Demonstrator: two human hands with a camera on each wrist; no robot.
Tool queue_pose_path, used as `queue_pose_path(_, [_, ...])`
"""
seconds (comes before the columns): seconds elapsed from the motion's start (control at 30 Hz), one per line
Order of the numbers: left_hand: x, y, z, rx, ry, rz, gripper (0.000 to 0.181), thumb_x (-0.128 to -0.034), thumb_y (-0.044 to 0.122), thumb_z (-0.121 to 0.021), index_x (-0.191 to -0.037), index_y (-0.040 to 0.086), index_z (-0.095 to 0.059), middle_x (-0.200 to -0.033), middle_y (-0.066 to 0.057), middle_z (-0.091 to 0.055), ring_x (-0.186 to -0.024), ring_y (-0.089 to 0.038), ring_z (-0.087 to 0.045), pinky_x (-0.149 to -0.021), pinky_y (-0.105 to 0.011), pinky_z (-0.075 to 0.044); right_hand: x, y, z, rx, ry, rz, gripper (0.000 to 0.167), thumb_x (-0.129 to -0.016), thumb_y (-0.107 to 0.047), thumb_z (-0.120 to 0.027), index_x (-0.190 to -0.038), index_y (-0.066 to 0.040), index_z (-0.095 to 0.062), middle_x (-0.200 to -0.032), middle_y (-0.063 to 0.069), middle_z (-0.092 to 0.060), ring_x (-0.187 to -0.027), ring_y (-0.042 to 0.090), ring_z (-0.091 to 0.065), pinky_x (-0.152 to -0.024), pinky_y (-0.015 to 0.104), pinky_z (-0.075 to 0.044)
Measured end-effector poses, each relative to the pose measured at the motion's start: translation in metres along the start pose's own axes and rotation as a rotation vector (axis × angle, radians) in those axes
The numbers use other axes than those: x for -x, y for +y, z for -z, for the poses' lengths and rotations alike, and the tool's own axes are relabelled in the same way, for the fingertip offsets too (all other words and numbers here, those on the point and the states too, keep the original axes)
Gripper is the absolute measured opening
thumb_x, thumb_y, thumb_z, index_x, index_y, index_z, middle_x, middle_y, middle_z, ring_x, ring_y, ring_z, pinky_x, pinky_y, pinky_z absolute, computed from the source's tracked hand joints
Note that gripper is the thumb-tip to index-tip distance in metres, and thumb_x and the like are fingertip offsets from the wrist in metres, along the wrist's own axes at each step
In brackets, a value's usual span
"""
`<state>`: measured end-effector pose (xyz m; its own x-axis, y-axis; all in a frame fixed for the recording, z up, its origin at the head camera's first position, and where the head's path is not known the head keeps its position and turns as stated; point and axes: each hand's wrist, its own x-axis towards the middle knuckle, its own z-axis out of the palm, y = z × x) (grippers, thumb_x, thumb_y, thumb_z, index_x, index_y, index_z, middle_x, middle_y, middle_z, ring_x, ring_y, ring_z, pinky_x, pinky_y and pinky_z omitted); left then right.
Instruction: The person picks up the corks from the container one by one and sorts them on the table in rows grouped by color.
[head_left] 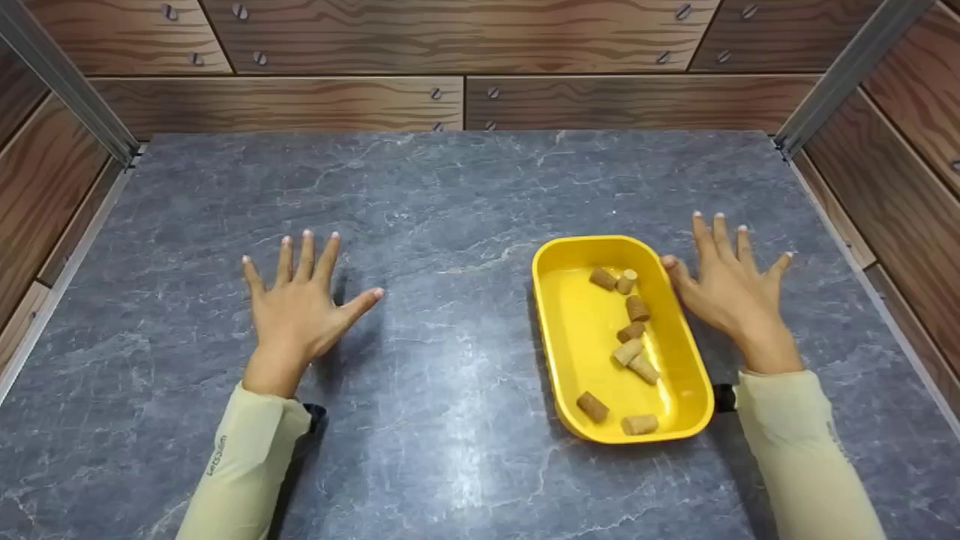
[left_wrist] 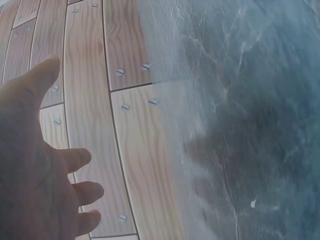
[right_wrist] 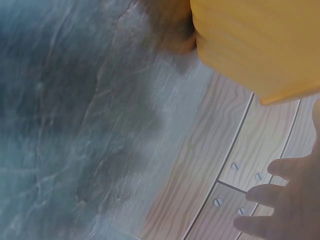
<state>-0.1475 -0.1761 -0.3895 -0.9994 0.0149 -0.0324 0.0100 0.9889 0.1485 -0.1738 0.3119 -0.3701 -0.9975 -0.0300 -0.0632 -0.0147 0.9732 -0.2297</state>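
A yellow tray (head_left: 559, 337) with rounded corners stands on the right half of the table, with several brown and tan corks (head_left: 628, 352) scattered inside it. My right hand (head_left: 731, 292) is spread out beside the tray's right wall, thumb close to the rim; whether it touches cannot be told. In the right wrist view the tray's outer wall (right_wrist: 260, 45) appears above the fingers (right_wrist: 265, 195). On the left, my left hand (head_left: 296, 311) hovers over the table with fingers spread and nothing in it. Its thumb and fingers show in the left wrist view, away from any object.
The grey marbled table (head_left: 420, 210) is bordered by wood-pattern walls (head_left: 457, 37) at the back and both sides. Metal posts (head_left: 75, 82) stand at the back corners. Both forearms wear pale sleeves (head_left: 244, 450), with a dark strap part (head_left: 724, 397) near the right wrist.
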Motion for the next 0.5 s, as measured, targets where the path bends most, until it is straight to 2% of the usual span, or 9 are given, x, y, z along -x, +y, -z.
queue_pose_path(0.13, [-0.001,0.002,0.002,-0.002,-0.006,-0.005,0.1,-0.0801,0.087,-0.021,-0.156,0.023,-0.008,-0.162,-0.015,-0.006,-0.149,-0.039,-0.001,-0.11,-0.065,0.017,-0.001,0.001,0.0,-0.002,-0.005,-0.002,0.087,-0.092,-0.072,-0.017,-0.156,-0.015,0.001,-0.16,0.021,0.006,-0.142,0.054,0.003,-0.097,0.078,0.018])
queue_pose_path(0.27, [-0.003,0.01,0.005,-0.003,-0.01,-0.021,0.099,-0.0809,0.087,-0.021,-0.156,0.024,-0.006,-0.162,-0.014,-0.006,-0.149,-0.038,0.0,-0.11,-0.065,0.017,0.0,0.004,0.001,-0.017,-0.002,-0.006,0.086,-0.093,-0.071,-0.018,-0.156,-0.016,0.003,-0.16,0.021,0.005,-0.142,0.054,0.001,-0.1,0.077,0.013])
queue_pose_path(0.37, [-0.007,0.021,0.007,-0.017,-0.005,-0.038,0.098,-0.081,0.087,-0.021,-0.156,0.025,-0.005,-0.162,-0.012,-0.006,-0.15,-0.037,-0.001,-0.111,-0.064,0.016,0.0,0.006,0.0,-0.033,0.004,-0.006,0.085,-0.093,-0.071,-0.018,-0.156,-0.017,0.003,-0.16,0.021,0.003,-0.143,0.054,-0.001,-0.102,0.076,0.011])
queue_pose_path(0.5, [-0.016,0.047,0.011,-0.027,-0.007,-0.087,0.097,-0.0811,0.087,-0.02,-0.155,0.028,-0.002,-0.162,-0.009,-0.002,-0.15,-0.034,0.001,-0.113,-0.063,0.013,0.0,0.007,-0.004,-0.044,0.004,0.005,0.085,-0.093,-0.07,-0.018,-0.156,-0.015,0.0,-0.16,0.022,-0.003,-0.144,0.052,-0.004,-0.105,0.075,0.006])
